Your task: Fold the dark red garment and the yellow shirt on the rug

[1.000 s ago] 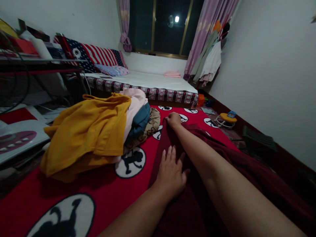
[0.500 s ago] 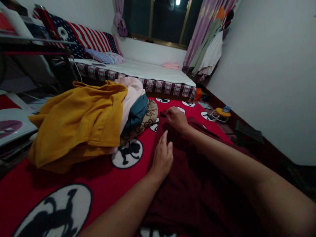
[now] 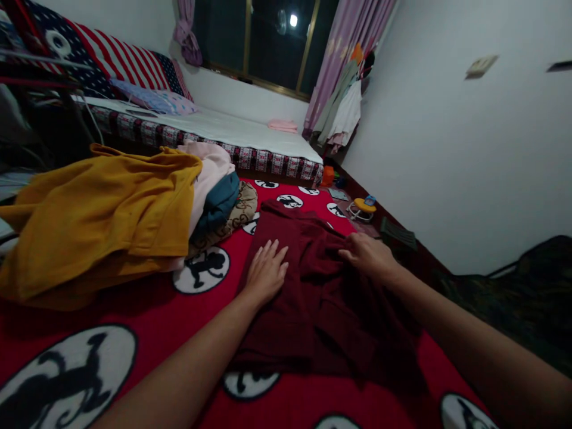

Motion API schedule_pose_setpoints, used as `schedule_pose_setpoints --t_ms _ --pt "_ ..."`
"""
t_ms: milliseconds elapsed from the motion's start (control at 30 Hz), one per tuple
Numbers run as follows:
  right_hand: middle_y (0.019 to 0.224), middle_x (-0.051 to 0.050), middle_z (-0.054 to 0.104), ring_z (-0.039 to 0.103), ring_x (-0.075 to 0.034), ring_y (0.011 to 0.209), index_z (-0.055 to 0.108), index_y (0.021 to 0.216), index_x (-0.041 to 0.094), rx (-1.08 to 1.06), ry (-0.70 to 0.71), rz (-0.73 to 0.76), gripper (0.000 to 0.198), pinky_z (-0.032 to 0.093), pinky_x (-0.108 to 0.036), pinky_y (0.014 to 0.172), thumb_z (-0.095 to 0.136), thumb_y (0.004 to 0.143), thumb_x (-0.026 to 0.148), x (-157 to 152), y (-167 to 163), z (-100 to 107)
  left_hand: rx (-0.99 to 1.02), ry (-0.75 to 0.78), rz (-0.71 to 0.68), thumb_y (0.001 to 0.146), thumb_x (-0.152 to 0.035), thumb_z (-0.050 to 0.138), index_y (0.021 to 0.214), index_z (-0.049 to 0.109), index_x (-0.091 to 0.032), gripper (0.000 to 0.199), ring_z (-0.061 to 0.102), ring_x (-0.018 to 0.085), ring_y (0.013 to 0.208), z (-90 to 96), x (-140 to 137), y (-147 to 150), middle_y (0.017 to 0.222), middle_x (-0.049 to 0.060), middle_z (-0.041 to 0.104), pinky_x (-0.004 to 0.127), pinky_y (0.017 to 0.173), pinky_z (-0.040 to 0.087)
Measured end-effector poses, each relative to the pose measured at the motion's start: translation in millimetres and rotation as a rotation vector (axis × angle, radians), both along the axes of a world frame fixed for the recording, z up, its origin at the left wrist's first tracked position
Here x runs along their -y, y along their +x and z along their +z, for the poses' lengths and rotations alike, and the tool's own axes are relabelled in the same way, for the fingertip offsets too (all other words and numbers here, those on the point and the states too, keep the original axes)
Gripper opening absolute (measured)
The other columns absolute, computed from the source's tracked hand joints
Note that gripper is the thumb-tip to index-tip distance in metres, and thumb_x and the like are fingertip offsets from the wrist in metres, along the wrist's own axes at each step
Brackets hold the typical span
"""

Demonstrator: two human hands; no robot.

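Maroon garment (image 3: pixel 313 298) lying mid-frame; we are pressing left hand (image 3: pixel 267 275) flat, fingers spread; right hand (image 3: pixel 369 257) pinching fold.

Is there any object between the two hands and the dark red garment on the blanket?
No. The left hand lies flat on the dark red garment, and the right hand touches its folds. The pile of clothes sits apart to the left.
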State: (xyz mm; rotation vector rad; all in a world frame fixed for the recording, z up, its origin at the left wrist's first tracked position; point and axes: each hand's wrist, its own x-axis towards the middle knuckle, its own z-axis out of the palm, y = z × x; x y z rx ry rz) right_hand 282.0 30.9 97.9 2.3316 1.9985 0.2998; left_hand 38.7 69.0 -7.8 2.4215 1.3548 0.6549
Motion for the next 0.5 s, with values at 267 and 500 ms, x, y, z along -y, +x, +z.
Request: schedule_pose_setpoints --t_ms 267,500 --pt "0.089 -0.018 0.069 0.067 -0.033 0.087 0.066 0.080 0.015 0.009 -0.283 -0.170 0.059 0.044 -0.036 0.068 0.040 0.086 0.068 94.2 -1.4 -14.9 -0.035 0.025 0.008 0.095 -0.028 0.043 0.138 0.051 -0.022 0.044 0.028 0.025 0.142 -5.1 -2.4 0.2 0.151 0.009 0.037 0.041 0.117 0.023" --pt "0.063 -0.002 0.063 0.058 -0.016 0.059 0.060 0.059 0.016 -1.037 0.342 -0.159 0.012 0.044 -0.027 0.062 0.061 0.072 0.018 85.3 21.6 -29.2 -0.078 0.038 0.018 0.095 -0.029 0.040 0.145 0.039 -0.016 0.052 0.027 0.025 0.143 -6.1 -1.7 0.8 0.152 0.010 0.035 0.041 0.118 0.021"
